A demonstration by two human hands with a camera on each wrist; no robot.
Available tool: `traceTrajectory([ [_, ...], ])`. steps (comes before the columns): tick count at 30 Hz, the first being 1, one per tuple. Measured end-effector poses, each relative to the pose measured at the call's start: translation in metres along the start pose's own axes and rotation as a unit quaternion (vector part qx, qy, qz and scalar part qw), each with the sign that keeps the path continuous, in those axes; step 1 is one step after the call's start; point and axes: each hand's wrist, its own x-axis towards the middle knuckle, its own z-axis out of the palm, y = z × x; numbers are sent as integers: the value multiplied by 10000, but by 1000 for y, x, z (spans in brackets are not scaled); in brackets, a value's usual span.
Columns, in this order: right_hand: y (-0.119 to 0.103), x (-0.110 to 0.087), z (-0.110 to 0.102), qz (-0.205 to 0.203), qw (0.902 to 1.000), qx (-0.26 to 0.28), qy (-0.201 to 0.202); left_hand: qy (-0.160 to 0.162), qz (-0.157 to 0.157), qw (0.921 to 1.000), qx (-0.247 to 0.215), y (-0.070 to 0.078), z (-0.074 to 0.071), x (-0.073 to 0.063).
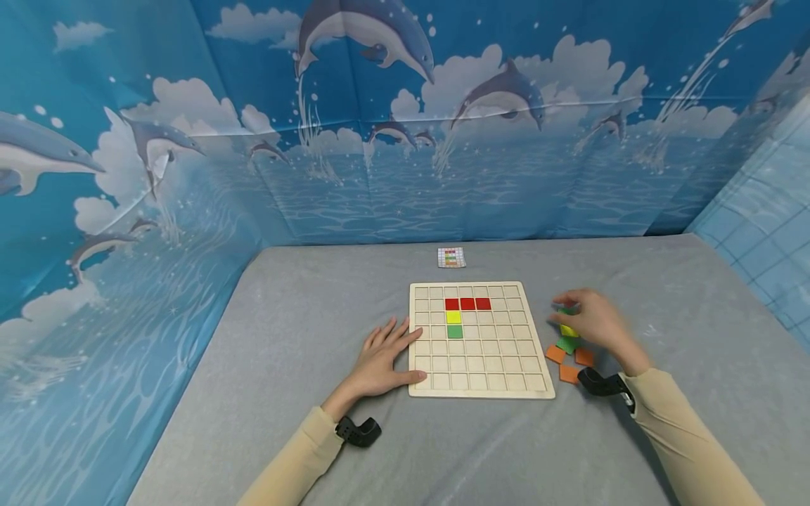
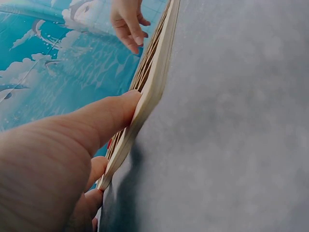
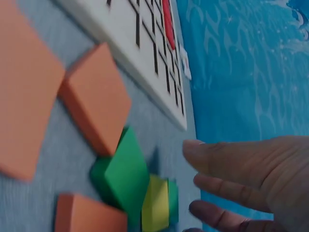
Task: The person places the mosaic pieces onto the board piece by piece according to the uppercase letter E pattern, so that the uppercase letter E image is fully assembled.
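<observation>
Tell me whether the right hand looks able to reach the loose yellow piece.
Probably yes: the right hand hovers open close by, and nothing appears to lie on the loose yellow piece.

Loose tiles right of board

Head view: the right hand partly conceals a green tile and a yellow tile beneath its fingers. The printed card beyond the fingers of the left hand is too small to read cell by cell. Left wrist view: the thumb base hides much of the other fingers, and the wooden grid board at the thumb tip lies too edge-on to read its squares. Right wrist view: one orange tile, farthest from the fingers, is cut off by the left edge, another orange tile by the bottom edge, where the lowest finger is also cropped, contact undetermined.
</observation>
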Motion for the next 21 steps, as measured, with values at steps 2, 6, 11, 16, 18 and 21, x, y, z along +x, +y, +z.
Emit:
traceTrajectory([
  [2,4,1,0,116,9998,-133,-70,7,8,10000,3,0,0,0],
  [6,10,1,0,335,9988,-287,-196,2,27,10000,-1,0,0,0],
  [11,14,2,0,555,9976,-290,-281,-8,61,10000,-23,0,-1,0],
  [16,14,3,-1,741,9964,-195,-370,-3,78,10000,12,-1,0,0],
  [18,14,3,-2,835,9955,-162,-422,-5,70,10000,17,-1,0,0],
  [21,13,2,-2,892,9947,-154,-481,-4,63,10000,11,-1,0,0],
])
